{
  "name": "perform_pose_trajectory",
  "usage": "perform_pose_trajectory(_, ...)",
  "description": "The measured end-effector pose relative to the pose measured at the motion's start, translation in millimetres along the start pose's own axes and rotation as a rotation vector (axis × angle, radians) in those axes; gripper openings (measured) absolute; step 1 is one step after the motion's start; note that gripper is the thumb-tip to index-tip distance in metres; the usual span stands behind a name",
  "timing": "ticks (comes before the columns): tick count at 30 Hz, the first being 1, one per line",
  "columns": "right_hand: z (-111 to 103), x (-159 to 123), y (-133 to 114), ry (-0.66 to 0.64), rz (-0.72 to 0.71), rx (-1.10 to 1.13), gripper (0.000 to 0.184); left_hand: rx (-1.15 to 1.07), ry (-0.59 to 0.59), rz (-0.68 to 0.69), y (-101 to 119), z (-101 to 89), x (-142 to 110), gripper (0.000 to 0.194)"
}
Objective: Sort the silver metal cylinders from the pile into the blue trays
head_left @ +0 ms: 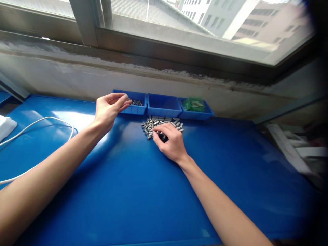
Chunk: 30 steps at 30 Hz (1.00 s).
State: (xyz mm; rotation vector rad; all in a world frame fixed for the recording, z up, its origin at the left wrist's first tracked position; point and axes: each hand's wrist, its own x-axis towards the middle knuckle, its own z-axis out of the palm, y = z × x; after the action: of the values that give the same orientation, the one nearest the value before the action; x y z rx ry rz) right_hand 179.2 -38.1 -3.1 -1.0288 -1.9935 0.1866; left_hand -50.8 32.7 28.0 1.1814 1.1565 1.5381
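Observation:
My left hand point(111, 106) is raised over the front of the left blue bin point(134, 110), thumb and fingers pinched together. Whatever may be between those fingertips is too small to make out. Inside that bin lie small metal parts point(137, 102) that look like screws. My right hand point(171, 140) rests at a pile of small metal pieces point(147, 128) on the table, its thumb and index finger closed at the pile's left part. Longer metal cylinders point(176, 122) lie along the back and right of the pile. The right palm hides some pieces.
The middle blue bin point(164, 105) and the right blue bin point(207, 112), with a green plastic bag point(194, 104) in it, stand against the wall. A white cable point(48, 118) curves over the blue table point(133, 191) at left. A window point(166, 20) is behind.

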Motion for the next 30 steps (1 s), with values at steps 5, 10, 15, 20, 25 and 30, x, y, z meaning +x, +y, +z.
perform_pose_trajectory(5, 0, 0, -1, 0.006, -0.004, -0.002, 0.009, 0.042, -0.072, 0.053, 0, 1.9, -6, 0.042)
perform_pose_trajectory(10, -1, 0, -1, -0.009, 0.008, -0.001, 0.01, 0.233, -0.156, 0.149, 5, 2.9, -10, 0.031)
perform_pose_trajectory(15, -1, 0, -1, -0.005, 0.002, -0.001, 0.009, 0.35, -0.364, 0.176, 6, 6.0, -14, 0.027)
perform_pose_trajectory(20, -1, 0, -1, -0.009, 0.0, -0.004, 0.009, 0.627, -0.557, 0.403, -1, 4.0, -13, 0.023)
perform_pose_trajectory(25, -1, 0, -1, -0.015, 0.011, -0.004, 0.009, 0.853, -0.781, 0.568, -9, -3.5, -11, 0.03)
perform_pose_trajectory(30, -1, 0, -1, -0.019, 0.009, 0.001, 0.009, 1.004, -0.801, 0.614, -8, -6.5, -12, 0.028)
